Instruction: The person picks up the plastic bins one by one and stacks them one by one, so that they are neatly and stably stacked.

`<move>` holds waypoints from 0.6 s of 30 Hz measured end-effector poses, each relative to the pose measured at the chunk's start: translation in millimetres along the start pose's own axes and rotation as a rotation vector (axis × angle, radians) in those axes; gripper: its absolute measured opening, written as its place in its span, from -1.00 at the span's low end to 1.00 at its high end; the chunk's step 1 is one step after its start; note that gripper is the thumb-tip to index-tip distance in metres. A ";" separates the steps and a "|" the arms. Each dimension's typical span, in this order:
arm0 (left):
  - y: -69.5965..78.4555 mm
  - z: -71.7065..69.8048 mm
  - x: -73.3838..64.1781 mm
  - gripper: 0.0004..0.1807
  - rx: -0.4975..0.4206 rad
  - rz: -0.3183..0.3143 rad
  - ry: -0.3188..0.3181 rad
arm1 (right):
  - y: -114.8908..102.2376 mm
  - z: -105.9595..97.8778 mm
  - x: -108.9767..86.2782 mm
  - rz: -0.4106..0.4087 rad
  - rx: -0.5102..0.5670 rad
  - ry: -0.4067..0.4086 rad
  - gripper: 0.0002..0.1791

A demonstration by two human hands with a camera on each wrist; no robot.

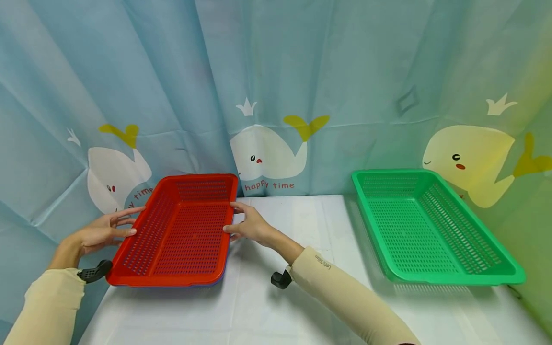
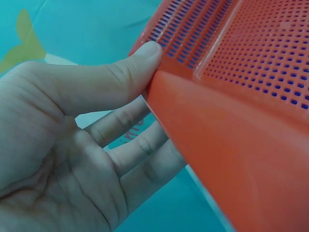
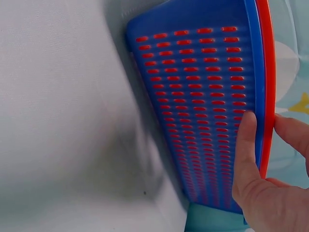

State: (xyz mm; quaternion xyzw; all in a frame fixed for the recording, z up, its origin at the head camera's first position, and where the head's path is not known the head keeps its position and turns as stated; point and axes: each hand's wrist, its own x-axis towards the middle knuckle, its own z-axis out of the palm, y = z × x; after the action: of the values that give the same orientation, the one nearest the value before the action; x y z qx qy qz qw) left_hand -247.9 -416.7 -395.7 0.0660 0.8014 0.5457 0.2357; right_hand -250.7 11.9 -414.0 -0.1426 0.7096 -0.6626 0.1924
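A red plastic basket [image 1: 164, 280] sits nested inside a blue basket [image 3: 193, 17], at the left of the table. Only a thin edge of the blue one shows in the head view; its slotted side fills much of the right wrist view. My left hand [image 1: 97, 235] holds the left rim, thumb on top, with the other fingers passing behind the edge in the left wrist view. At the right rim, my right hand [image 1: 254, 225] pinches both stacked edges, one digit against the blue wall and another on the red rim.
A green basket [image 1: 457, 279] stands on the right side of the white-covered table [image 1: 293, 230]. Behind the table hangs a light blue curtain [image 1: 276, 62] printed with whales; it also runs along the left and right sides.
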 end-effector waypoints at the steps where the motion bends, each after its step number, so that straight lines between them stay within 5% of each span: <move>1: 0.4 -0.7 0.2 -0.13 0.005 -0.001 0.002 | -0.5 0.0 -0.3 -0.003 -0.001 -0.002 -0.10; 18: 3.2 4.9 -4.3 -0.16 0.036 0.015 -0.009 | -1.8 -0.6 -10.3 -0.003 -0.030 -0.016 -0.12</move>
State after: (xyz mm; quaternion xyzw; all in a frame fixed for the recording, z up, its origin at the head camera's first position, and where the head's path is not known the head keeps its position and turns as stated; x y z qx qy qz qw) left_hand -242.4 -412.9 -392.9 0.0789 0.8094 0.5328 0.2340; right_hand -242.0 16.9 -411.3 -0.1518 0.7178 -0.6510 0.1947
